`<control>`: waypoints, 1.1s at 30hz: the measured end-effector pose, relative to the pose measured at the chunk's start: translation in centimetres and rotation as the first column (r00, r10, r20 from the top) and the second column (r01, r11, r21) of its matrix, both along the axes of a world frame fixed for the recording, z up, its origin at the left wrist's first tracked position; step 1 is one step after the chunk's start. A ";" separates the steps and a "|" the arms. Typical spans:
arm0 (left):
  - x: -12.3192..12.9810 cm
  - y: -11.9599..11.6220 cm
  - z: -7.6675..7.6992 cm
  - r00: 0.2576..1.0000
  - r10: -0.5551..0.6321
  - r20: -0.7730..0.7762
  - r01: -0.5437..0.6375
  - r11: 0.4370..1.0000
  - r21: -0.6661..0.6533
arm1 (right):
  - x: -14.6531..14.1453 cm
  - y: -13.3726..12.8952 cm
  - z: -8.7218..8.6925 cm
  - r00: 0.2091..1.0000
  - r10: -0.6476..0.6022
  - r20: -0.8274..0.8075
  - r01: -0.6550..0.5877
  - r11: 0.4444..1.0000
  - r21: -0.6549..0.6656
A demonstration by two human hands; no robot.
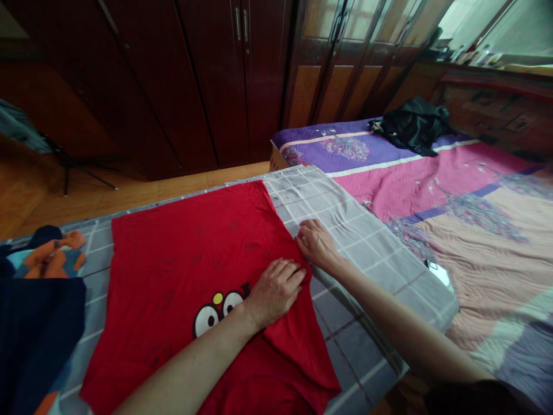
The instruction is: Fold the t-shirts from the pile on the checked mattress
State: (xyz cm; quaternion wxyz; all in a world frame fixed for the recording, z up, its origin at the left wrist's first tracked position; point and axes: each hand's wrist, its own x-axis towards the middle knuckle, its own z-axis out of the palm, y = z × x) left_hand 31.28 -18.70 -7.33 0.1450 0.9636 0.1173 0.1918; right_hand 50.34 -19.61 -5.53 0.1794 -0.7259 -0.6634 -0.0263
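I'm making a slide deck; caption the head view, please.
Left hand on red fabric printed with cartoon eyes, right hand at its edge, above a grey-and-white checked cloth.

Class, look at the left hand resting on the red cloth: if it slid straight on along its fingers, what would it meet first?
Most likely the right hand, near its wrist, just past the edge of the red cloth. The left hand may pass slightly above or below; depth is unclear.

Grey table covering with white grid lines (367,230) lying under a spread red cotton shirt with cartoon eyes (173,253), dark navy folded cloth (41,323) resting beside it, orange-and-blue patterned cloth (56,256) bunching behind the navy one
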 end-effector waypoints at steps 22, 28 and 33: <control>-0.7 -2.4 -0.1 0.980 -0.134 -0.147 0.147 0.986 0.082 | -0.2 4.2 -1.6 0.996 -0.076 -0.039 0.079 0.995 0.060; -1.0 -2.1 0.7 0.975 -0.160 -0.152 0.159 0.987 -0.016 | 0.5 9.3 -1.7 0.990 -0.119 -0.076 0.120 0.993 0.008; -0.9 -1.9 0.6 0.976 -0.168 -0.139 0.162 0.985 -0.053 | 0.6 10.7 -1.4 0.994 -0.085 -0.068 0.084 0.996 -0.021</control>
